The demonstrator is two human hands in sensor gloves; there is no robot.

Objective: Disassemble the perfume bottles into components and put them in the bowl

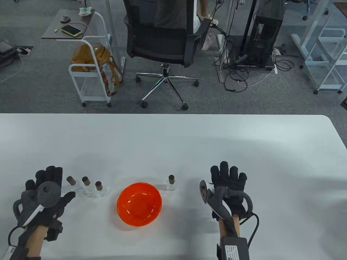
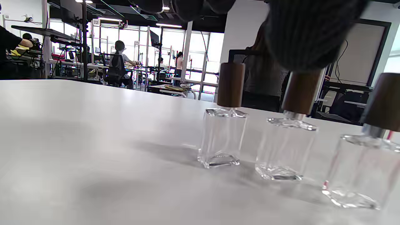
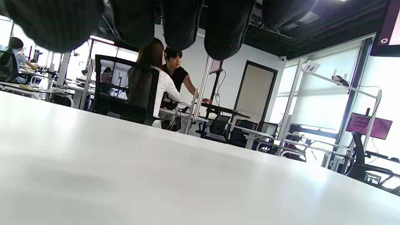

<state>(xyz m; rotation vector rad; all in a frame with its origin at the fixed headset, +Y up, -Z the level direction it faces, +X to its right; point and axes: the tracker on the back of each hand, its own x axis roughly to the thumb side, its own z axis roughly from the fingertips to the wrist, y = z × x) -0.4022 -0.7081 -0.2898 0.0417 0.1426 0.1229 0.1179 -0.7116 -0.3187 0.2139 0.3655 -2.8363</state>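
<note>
Orange bowl [image 1: 139, 204] only in table view; both hands' fingers [image 1: 229, 173] straight, holding nothing.

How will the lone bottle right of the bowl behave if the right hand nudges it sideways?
The bottle stands upright, tall for its base, with a brown cap on top, so a high push would probably tip it. It looks like clear glass and empty, so likely light, smooth and breakable. It may slide easily on the white table.

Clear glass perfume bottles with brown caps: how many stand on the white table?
4. Three in a row left of the orange bowl. One right of it.
</note>
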